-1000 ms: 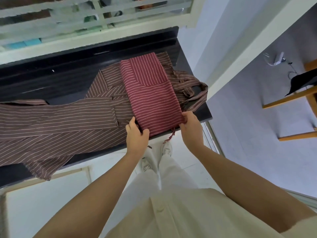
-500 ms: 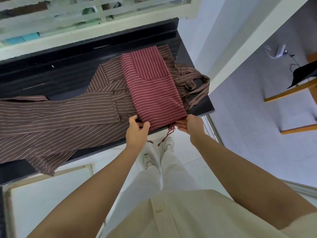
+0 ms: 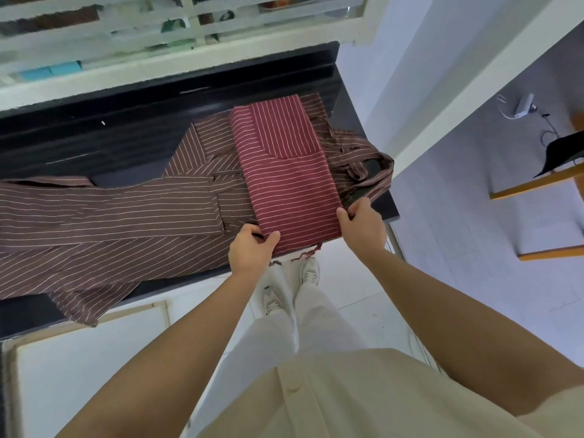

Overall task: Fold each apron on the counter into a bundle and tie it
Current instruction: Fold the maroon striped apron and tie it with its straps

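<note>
— On the table (image 3: 94,137), how did the red apron (image 3: 284,184) lie?
— Lengthwise, near edge to back, over the brown apron (image 3: 110,222); fingers of the left hand (image 3: 249,252) and right hand (image 3: 363,226) pinched its near corners.

A home kitchen: black stone counter (image 3: 126,143) (white cabinet door (image 3: 82,358) beneath), tiled floor (image 3: 363,279), barred window (image 3: 196,30)

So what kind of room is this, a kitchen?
Probably a home kitchen, or a laundry corner: a black counter holds a red apron and a brown apron, a white cupboard door sits below it, and a slatted window is behind.
</note>
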